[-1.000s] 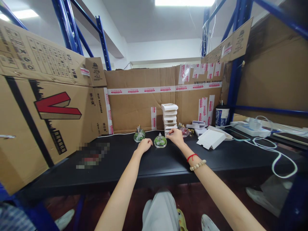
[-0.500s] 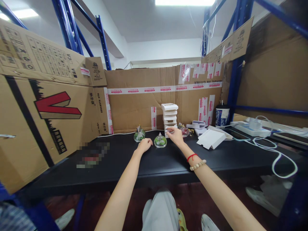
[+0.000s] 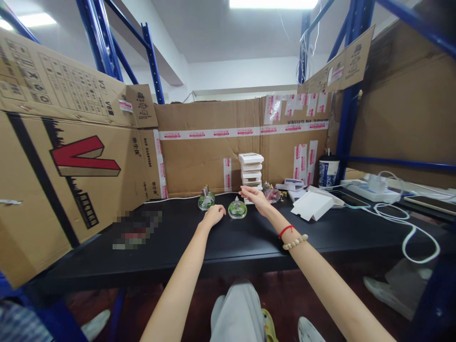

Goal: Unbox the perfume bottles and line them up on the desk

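Note:
A glass perfume bottle [image 3: 237, 209] with green contents stands upright on the black table between my hands, its narrow neck uncovered. My left hand [image 3: 214, 215] rests on the tabletop just left of it, fingers loosely curled, holding nothing that I can see. Above and right of the bottle, my right hand [image 3: 255, 196] reaches leftward with its fingers stretched out near the neck; I see nothing held there. Behind that hand rises a stack of white boxes [image 3: 251, 167], its lower part partly hidden. More green bottles [image 3: 206, 199] stand behind my left hand.
Pinkish bottles [image 3: 272, 194] stand right of the stack. Farther right lie an opened white carton [image 3: 313, 204], a patterned cup [image 3: 328, 172], and a power strip [image 3: 372, 190] with a looping white cable [image 3: 409, 237]. Cardboard walls [image 3: 206, 156] border the table's back and sides.
My right hand has moved slightly left from in front of the box stack, and its fingers have straightened toward the bottle's neck. My left hand and the bottle stay in place.

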### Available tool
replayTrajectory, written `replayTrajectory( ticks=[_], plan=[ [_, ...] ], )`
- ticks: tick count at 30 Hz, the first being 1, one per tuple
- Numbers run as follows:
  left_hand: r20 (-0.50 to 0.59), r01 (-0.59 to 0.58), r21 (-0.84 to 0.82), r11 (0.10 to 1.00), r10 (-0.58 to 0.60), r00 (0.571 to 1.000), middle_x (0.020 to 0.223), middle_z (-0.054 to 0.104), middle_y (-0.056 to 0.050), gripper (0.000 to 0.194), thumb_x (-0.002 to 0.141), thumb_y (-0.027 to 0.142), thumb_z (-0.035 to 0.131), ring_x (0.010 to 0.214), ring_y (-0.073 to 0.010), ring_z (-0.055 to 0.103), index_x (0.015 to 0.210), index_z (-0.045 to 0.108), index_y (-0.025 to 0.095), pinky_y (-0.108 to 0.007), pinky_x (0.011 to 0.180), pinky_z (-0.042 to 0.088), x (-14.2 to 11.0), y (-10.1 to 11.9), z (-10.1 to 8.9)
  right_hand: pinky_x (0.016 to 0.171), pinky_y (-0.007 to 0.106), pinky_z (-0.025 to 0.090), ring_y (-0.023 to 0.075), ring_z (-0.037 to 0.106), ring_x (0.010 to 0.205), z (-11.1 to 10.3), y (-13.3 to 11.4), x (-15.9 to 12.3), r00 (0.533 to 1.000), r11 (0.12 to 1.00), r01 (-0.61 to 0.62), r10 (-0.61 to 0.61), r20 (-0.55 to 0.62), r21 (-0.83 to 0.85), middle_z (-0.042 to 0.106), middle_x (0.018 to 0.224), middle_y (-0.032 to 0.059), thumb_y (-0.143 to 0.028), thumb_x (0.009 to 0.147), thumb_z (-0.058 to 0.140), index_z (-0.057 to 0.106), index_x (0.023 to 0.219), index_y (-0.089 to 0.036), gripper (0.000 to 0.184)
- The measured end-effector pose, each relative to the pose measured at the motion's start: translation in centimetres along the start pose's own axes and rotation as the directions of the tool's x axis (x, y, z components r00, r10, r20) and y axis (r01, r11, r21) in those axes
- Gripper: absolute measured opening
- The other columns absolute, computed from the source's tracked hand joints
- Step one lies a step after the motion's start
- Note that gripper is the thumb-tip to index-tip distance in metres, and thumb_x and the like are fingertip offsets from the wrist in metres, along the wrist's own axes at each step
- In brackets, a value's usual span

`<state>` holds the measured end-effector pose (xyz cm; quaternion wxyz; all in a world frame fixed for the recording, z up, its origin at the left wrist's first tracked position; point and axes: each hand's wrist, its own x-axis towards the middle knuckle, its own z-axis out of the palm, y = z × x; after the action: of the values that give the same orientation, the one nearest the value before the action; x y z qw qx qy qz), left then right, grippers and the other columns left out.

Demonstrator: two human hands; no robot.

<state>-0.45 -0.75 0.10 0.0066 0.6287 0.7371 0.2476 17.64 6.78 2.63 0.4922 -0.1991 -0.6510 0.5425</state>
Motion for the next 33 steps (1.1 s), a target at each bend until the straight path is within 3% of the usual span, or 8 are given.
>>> replayTrajectory(
  ticks=[7, 14, 20, 33],
  plan=[
    [-0.004, 0.004, 0.003, 1.0, -0.004, 1.0, 0.085, 0.069, -0.002, 0.028, 0.077, 0.013, 0.041, 0.08, -0.0157, 0.06, 0.074, 0.067, 0.02, -0.023, 0.072, 0.042, -0.05, 0.04, -0.02, 0.06, 0.021, 0.042, 0.008, 0.055, 0.061, 0.03, 0.55, 0.4, 0.998, 0.998, -0.051, 0.049, 0.039, 0.038, 0.066, 0.074, 0.0022, -0.045, 0.072, 0.061, 0.069, 0.094, -0.017, 0.037],
    [-0.004, 0.011, 0.014, 1.0, -0.011, 1.0, 0.084, 0.069, -0.002, 0.028, 0.077, 0.013, 0.04, 0.078, -0.0154, 0.06, 0.075, 0.067, 0.02, -0.023, 0.07, 0.042, -0.15, 0.19, -0.09, 0.072, 0.025, 0.044, 0.0127, 0.061, 0.079, 0.08, 0.1, -0.03, 0.996, 0.998, -0.063, 0.061, 0.072, 0.031, 0.07, 0.091, 0.0042, -0.037, 0.069, 0.067, 0.068, 0.098, -0.021, 0.033],
    [-0.002, 0.014, 0.023, 1.0, -0.014, 1.0, 0.085, 0.069, -0.001, 0.028, 0.078, 0.013, 0.04, 0.08, -0.0158, 0.06, 0.075, 0.067, 0.02, -0.023, 0.07, 0.042, -0.16, 0.26, -0.12, 0.085, 0.031, 0.044, 0.0168, 0.062, 0.089, 0.35, 0.19, -0.25, 0.996, 0.999, -0.041, 0.039, 0.084, 0.019, 0.071, 0.091, 0.0049, -0.035, 0.06, 0.073, 0.071, 0.089, -0.02, 0.033],
    [-0.003, -0.027, -0.003, 1.0, 0.027, 1.0, 0.09, 0.068, -0.003, 0.029, 0.079, 0.014, 0.038, 0.087, -0.0173, 0.06, 0.078, 0.066, 0.02, -0.024, 0.076, 0.043, -0.22, 0.48, -0.13, 0.085, 0.034, 0.046, 0.0186, 0.064, 0.087, 0.28, 0.81, -0.02, 0.998, 0.999, 0.036, -0.036, 0.044, -0.004, 0.072, 0.086, 0.006, -0.04, 0.059, 0.073, 0.071, 0.087, -0.019, 0.035]
  ],
)
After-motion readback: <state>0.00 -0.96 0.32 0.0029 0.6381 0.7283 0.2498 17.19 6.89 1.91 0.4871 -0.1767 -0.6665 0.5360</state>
